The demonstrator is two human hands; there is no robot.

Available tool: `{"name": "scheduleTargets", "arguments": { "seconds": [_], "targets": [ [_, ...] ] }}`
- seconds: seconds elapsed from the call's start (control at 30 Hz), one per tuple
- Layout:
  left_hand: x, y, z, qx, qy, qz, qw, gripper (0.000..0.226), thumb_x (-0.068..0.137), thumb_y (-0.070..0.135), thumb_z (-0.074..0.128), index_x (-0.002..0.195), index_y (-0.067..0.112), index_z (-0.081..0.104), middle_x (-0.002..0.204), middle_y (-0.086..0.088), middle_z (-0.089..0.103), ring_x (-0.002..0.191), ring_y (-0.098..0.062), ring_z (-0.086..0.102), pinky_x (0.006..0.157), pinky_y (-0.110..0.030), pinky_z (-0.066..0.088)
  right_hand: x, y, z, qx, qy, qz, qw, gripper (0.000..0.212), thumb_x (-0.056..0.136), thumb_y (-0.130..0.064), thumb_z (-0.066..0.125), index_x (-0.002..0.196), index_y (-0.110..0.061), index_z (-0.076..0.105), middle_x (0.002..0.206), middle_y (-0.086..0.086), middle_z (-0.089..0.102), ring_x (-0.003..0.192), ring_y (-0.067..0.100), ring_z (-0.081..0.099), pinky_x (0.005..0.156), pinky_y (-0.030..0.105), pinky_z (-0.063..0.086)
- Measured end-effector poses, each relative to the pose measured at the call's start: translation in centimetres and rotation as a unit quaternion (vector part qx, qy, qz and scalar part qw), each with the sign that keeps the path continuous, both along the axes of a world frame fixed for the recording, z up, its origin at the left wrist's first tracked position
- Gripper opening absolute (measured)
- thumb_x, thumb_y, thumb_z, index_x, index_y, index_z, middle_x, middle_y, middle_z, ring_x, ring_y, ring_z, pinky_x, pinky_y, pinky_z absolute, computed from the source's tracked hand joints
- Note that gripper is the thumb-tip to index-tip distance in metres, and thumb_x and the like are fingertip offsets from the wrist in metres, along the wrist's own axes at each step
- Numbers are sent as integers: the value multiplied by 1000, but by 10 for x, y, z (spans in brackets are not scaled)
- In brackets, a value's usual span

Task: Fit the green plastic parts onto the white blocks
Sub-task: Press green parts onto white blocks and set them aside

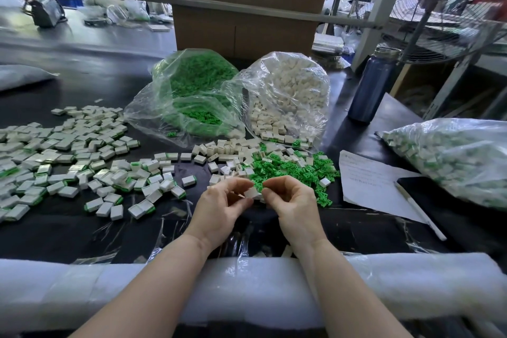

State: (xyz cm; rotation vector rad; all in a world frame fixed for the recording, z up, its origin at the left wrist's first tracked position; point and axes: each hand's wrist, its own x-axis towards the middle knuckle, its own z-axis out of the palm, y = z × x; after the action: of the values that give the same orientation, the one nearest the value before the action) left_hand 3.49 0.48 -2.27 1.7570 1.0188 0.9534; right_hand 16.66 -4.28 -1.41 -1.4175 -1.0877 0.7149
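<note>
Foam padding [247,282] cushions your forearms; your left hand [219,206] and right hand [295,204] both pinch one light, stiff white block [251,192] by its edges.

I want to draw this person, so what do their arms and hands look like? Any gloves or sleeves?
No gloves and no sleeves in view. The left hand and the right hand are both bare, and both forearms are bare right down to the bottom of the picture. I see no rings, watch or bracelets on the parts that show. Fingernails are too small to make out.
</note>
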Motion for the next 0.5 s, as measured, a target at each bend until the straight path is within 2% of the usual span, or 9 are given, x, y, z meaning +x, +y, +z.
{"name": "scheduleTargets", "arguments": {
  "seconds": [0.13,0.33,0.5],
  "targets": [
    [-1,1,1,-34,-23,-21,999,22,79,1,68,96,15,68,96,-3,69,89,-21,67,83,-24,54,-1,0,0,-3,-11,8,1000,16,83,0,65,79,-16,65,75,-2,65,70,5,60,69,15,50],
    [-2,1,2,-40,-36,-22,998,25,80,0,67,90,23,66,93,1,69,87,-21,67,78,-19,53,2,1,-2,-2,-15,-20,1000,15,83,0,65,80,-14,65,74,-1,65,69,7,59,70,20,51],
    [-2,0,3,-43,-27,-20,999,24,80,2,68,87,26,66,94,3,69,86,-17,66,74,-14,52,11,5,1,-29,-37,-31,998,18,83,-1,65,76,-17,64,72,-2,63,67,8,57,65,17,47]
  ]
}}
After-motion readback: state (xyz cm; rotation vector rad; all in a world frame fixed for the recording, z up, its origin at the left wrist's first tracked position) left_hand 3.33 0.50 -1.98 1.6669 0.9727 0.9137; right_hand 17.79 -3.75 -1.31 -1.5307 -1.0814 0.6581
